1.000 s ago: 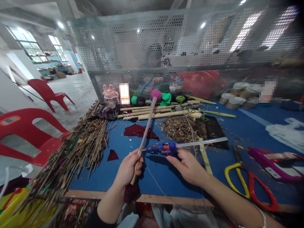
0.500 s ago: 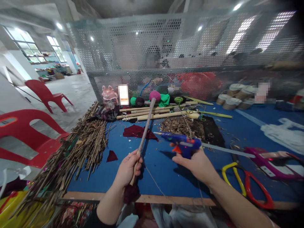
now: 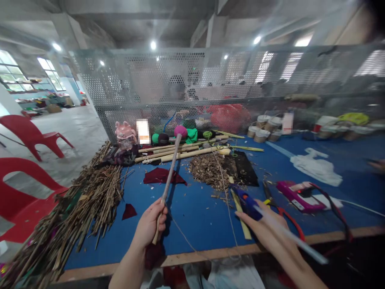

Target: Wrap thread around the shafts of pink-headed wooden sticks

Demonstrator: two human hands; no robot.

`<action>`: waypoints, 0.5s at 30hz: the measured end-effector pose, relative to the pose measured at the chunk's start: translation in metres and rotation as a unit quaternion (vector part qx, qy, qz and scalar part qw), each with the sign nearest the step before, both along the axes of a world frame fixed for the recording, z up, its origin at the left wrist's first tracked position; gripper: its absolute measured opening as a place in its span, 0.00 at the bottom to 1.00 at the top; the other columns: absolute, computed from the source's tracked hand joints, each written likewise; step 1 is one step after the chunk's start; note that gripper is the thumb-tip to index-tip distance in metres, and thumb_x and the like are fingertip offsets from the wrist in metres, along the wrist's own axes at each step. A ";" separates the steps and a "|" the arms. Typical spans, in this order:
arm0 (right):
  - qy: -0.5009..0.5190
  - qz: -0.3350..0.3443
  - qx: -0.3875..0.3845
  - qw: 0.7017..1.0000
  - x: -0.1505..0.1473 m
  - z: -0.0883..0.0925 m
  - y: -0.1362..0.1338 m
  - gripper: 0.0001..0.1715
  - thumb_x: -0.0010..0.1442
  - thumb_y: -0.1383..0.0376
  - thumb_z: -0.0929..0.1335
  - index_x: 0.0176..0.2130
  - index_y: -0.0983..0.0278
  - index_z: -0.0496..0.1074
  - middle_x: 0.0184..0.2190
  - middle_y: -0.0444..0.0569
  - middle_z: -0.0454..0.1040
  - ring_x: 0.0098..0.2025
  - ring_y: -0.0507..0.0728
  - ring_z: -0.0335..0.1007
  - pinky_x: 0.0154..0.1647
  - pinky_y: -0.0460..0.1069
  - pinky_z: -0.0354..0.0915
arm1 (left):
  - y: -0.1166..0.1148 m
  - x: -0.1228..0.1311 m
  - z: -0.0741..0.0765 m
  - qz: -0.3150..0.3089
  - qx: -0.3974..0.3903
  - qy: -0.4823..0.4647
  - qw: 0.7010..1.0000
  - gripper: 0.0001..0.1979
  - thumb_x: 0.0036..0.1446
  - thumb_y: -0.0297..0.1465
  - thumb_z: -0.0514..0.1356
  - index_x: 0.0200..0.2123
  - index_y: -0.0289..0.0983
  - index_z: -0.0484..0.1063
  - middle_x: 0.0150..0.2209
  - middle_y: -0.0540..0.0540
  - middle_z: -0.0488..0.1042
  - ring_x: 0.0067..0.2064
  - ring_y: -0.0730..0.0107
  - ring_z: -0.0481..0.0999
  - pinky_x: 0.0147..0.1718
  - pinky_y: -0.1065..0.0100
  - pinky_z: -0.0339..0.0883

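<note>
My left hand point(image 3: 152, 220) is closed around the lower end of a thin stick point(image 3: 171, 174) that slants up and away over the table. The stick's upper part looks wrapped in something pale grey, and its far end overlaps a magenta ball point(image 3: 180, 131); whether they are joined I cannot tell. In my right hand point(image 3: 269, 230) is a blue glue gun point(image 3: 248, 204), blurred, nozzle pointing away to the left. A long translucent glue stick point(image 3: 296, 237) juts from its back. Beneath the gun lies a flat yellowish strip point(image 3: 242, 220). A thin string point(image 3: 225, 192) runs down to the table's front edge.
A heap of twigs point(image 3: 96, 200) covers the left side. Wood chips point(image 3: 207, 170), dark red cloth point(image 3: 162, 176) and bamboo sticks point(image 3: 192, 153) lie ahead. Scissors point(image 3: 290, 220), a magenta device point(image 3: 297, 196) and a white bag point(image 3: 315, 166) are right. A perforated screen point(image 3: 135, 80) stands behind.
The glue gun has swung away from the held stick to the right and lowered toward the table, its back end turning toward me. My left hand keeps its hold. The view has shifted right.
</note>
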State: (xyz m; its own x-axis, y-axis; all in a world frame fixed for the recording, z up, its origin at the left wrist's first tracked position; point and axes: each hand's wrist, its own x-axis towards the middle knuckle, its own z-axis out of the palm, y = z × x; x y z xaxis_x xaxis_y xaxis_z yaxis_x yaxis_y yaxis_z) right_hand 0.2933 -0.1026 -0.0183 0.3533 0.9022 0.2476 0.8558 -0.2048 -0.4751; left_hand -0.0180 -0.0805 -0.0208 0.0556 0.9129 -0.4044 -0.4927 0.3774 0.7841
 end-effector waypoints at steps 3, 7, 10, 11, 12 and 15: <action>-0.026 0.009 -0.038 0.999 -0.013 0.003 -0.004 0.25 0.46 0.49 0.65 0.41 0.60 0.69 0.27 0.49 0.76 0.28 0.62 0.72 0.25 0.50 0.63 | 0.000 0.000 -0.001 -0.009 0.006 0.004 1.000 0.13 0.46 0.35 0.62 0.30 0.35 0.63 0.22 0.55 0.61 0.15 0.88 0.53 0.09 0.84 0.45; -0.033 0.002 -0.045 0.998 -0.020 0.006 -0.013 0.21 0.49 0.53 0.64 0.42 0.58 0.69 0.28 0.47 0.76 0.28 0.61 0.72 0.25 0.49 0.63 | -0.001 0.001 0.000 -0.005 0.003 0.003 1.000 0.14 0.45 0.36 0.63 0.29 0.34 0.63 0.21 0.55 0.60 0.15 0.88 0.52 0.08 0.85 0.45; 0.012 -0.039 -0.021 0.999 -0.017 0.007 -0.027 0.20 0.48 0.53 0.64 0.40 0.59 0.70 0.28 0.46 0.76 0.28 0.59 0.73 0.26 0.49 0.65 | 0.000 0.001 -0.001 0.005 0.000 0.000 1.000 0.14 0.43 0.35 0.64 0.30 0.35 0.63 0.22 0.55 0.61 0.16 0.88 0.53 0.08 0.85 0.45; 0.020 -0.061 -0.003 0.998 -0.014 0.008 -0.031 0.21 0.48 0.52 0.63 0.39 0.59 0.70 0.27 0.46 0.76 0.28 0.59 0.72 0.26 0.49 0.65 | 0.000 0.001 -0.001 0.006 -0.001 0.001 1.000 0.15 0.43 0.35 0.64 0.30 0.35 0.63 0.22 0.55 0.61 0.16 0.88 0.53 0.08 0.85 0.45; 0.020 -0.084 0.019 0.996 -0.009 0.012 -0.034 0.23 0.47 0.50 0.63 0.39 0.60 0.70 0.26 0.47 0.76 0.28 0.60 0.72 0.26 0.49 0.65 | 0.001 0.001 -0.002 0.006 -0.001 0.001 1.000 0.15 0.43 0.36 0.64 0.30 0.35 0.63 0.22 0.55 0.61 0.16 0.88 0.53 0.08 0.85 0.45; -0.026 -0.172 0.070 0.982 0.014 0.034 -0.023 0.27 0.47 0.48 0.64 0.40 0.63 0.70 0.27 0.52 0.75 0.29 0.63 0.71 0.26 0.52 0.65 | 0.002 0.000 -0.005 0.001 0.000 0.006 1.000 0.15 0.43 0.36 0.64 0.31 0.35 0.63 0.22 0.55 0.61 0.16 0.88 0.54 0.08 0.85 0.46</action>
State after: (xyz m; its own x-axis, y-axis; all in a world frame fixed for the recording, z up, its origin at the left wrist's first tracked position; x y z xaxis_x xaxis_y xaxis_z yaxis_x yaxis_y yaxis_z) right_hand 0.3073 -0.1261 0.0153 0.6150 0.6867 0.3875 0.7714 -0.4222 -0.4761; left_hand -0.0181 -0.0788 -0.0262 0.0493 0.9132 -0.4046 -0.4842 0.3761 0.7900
